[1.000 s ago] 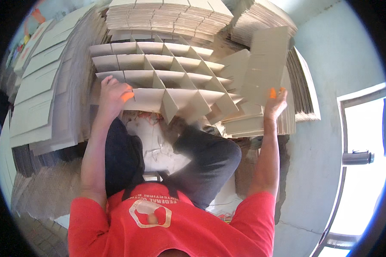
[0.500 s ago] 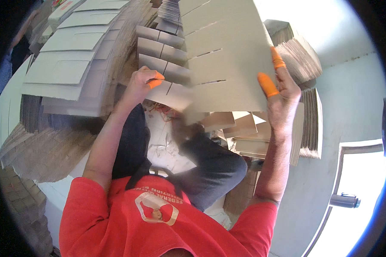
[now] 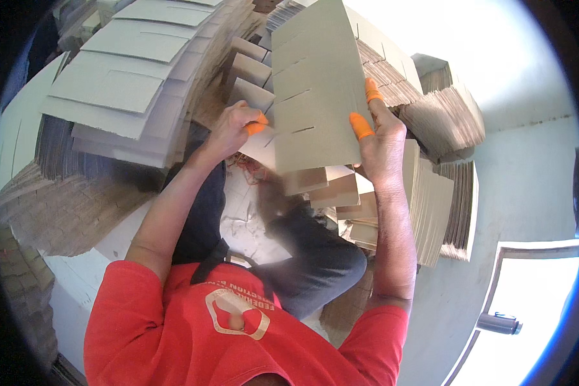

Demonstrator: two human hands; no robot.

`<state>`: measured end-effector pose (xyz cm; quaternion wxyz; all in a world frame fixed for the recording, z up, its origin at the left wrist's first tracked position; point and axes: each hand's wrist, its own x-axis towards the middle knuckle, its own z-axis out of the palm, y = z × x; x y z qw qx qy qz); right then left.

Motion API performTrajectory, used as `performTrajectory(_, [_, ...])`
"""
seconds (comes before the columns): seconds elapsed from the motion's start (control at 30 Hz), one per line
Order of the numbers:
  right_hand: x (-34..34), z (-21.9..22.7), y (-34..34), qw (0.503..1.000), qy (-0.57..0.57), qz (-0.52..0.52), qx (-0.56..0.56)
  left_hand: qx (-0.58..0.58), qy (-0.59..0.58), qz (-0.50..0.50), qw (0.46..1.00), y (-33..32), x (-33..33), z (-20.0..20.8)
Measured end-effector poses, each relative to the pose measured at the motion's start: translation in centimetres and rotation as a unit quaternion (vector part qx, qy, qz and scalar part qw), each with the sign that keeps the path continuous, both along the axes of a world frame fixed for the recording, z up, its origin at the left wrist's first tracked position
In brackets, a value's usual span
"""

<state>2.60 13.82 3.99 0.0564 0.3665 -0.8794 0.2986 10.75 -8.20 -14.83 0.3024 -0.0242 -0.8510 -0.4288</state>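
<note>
A long grey-brown slotted cardboard sheet stands tilted in front of me. My right hand, with orange covers on thumb and finger, grips it by its right edge. Left of the sheet, several short slotted cardboard strips stand in a row crosswise to it, partly hidden behind it. My left hand is closed in a pinch, orange-covered fingertips at the nearest strip, close to the sheet's left edge. Where the strips meet the sheet is hidden.
A tall stack of pale slotted cardboard sheets rises at the left. More cardboard stacks stand at the right by the pale wall. Loose cardboard pieces lie below the held sheet, above my bent legs.
My right hand and the long sheet have shifted left, covering more of the short strips. My left hand has moved slightly right, still pinched. The whole view has turned a little.
</note>
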Motion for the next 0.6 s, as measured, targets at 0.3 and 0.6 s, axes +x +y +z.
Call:
performTrajectory(0.3, [0.2,-0.2,-0.6,1.000,0.004,-0.015,0.007,0.000,0.029,-0.002,1.000,0.0,-0.3,-0.4])
performTrajectory(0.6, [0.5,0.1,-1.0,0.999,-0.050,0.001,-0.021,0.002,0.016,-0.008,1.000,-0.4,-0.4,-0.9])
